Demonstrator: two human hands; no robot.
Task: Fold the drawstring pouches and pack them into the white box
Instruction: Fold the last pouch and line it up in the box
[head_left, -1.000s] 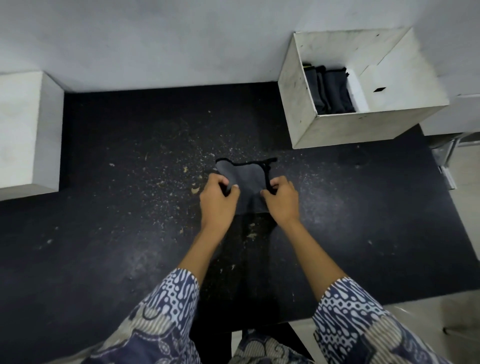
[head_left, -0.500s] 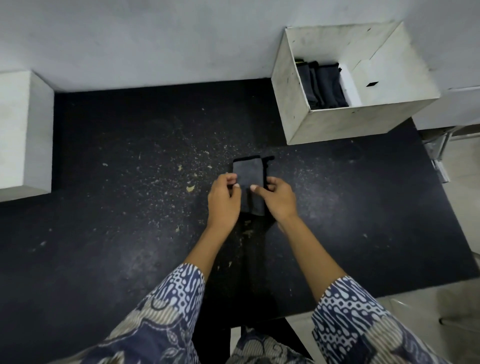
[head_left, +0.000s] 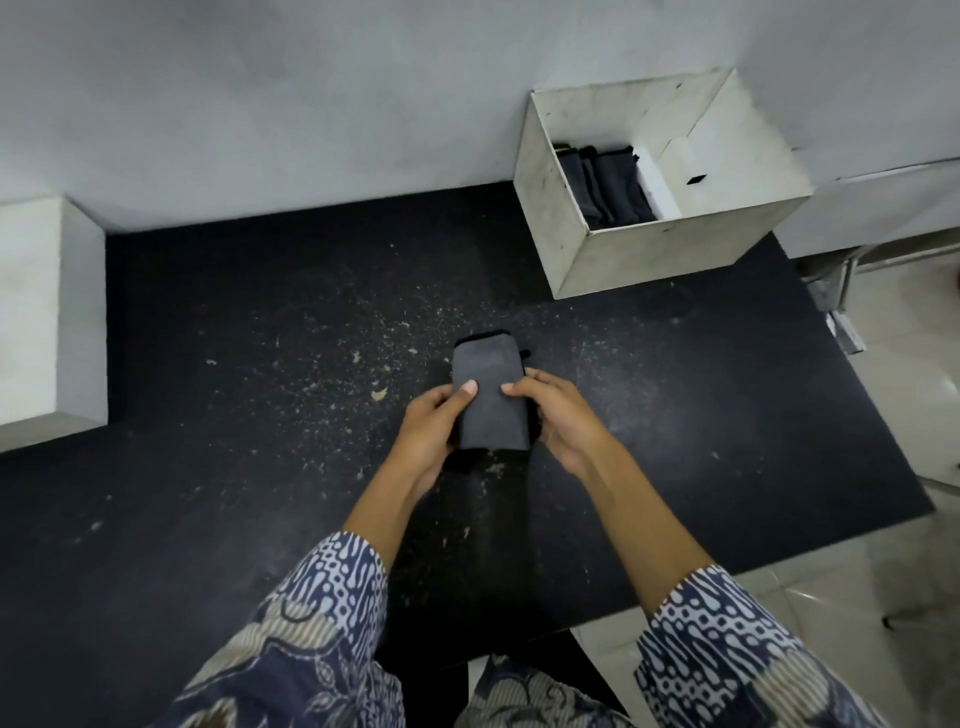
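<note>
A dark grey drawstring pouch (head_left: 487, 374), folded into a narrow upright rectangle, is held just above the black table. My left hand (head_left: 428, 431) grips its left edge with the thumb on top. On the right edge sits my right hand (head_left: 563, 415), thumb pressed on the cloth too. A bit of black cord pokes out at the pouch's upper right. The white box (head_left: 675, 254) stands at the back right, open on top, with several folded dark pouches (head_left: 605, 187) packed in its left part.
The black table (head_left: 260, 415) is scattered with pale crumbs and dust. A white block (head_left: 47, 312) stands at the far left edge. A grey wall runs along the back. Tiled floor shows past the table's right edge.
The pouch went from spread flat and wide to folded into a narrow strip, and both hands now hold it by its sides, slightly nearer to me.
</note>
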